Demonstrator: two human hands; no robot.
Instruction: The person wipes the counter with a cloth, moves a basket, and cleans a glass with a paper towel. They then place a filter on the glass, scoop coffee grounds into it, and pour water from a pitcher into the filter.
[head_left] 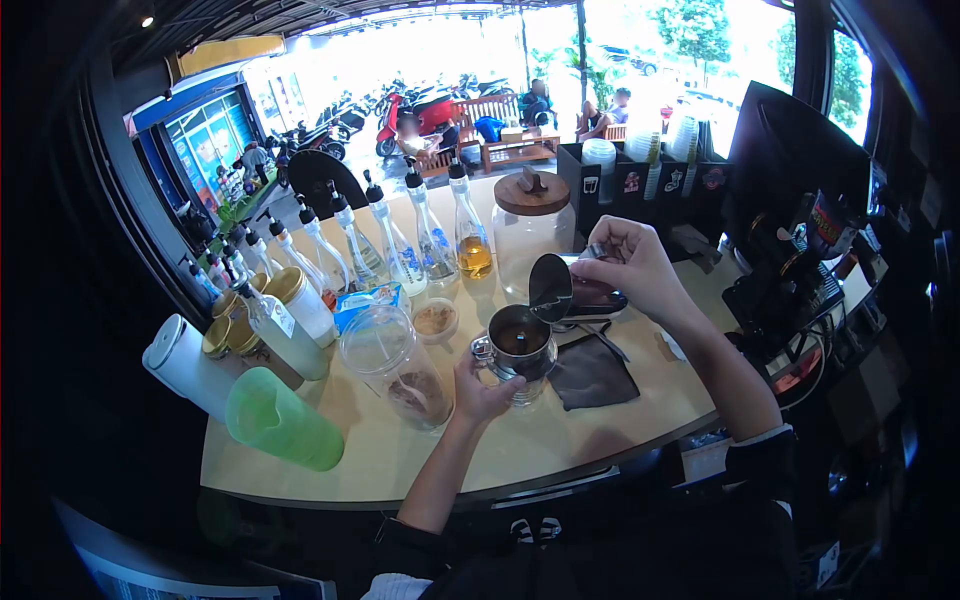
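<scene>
My left hand [487, 392] is closed around the lower part of a metal cup [522, 345], which stands upright on the counter with dark contents inside. My right hand [620, 260] grips the handle of a metal pitcher [594, 292] with a dark lid [551, 287] tilted open on its left side. The pitcher is just behind and to the right of the cup, its lid edge near the cup's rim. A dark folded cloth [592, 372] lies right of the cup. Left of my left hand stands a clear plastic container [395, 365] with brown powder in it.
Pump bottles [472, 240] line the counter's far side, beside a wooden-lidded glass jar [533, 245]. A green pitcher [283, 418] and white-lidded containers stand left. A small tub [436, 320] is behind the clear container. Cup racks [640, 190] stand back right. People sit outside.
</scene>
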